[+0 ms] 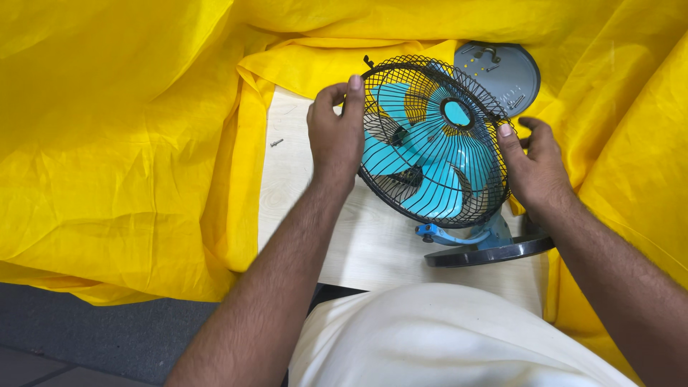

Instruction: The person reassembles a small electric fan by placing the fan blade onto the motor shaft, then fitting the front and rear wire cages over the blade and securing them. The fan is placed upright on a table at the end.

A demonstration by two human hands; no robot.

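Observation:
A small table fan [430,143] with turquoise blades and a black wire cage stands tilted on a pale wooden table [373,244]. Its dark round base [494,251] and a blue neck sit at the near right. My left hand [335,136] grips the cage's left rim, thumb on top. My right hand [534,168] holds the cage's right rim, thumb pressed on the wires. The fan's face points up toward me.
Yellow cloth [129,143] covers the surroundings on the left, back and right. A grey round plate [502,72] with small parts on it lies behind the fan. A small screw [276,142] lies on the table's left edge. My white-clad lap [444,337] is below.

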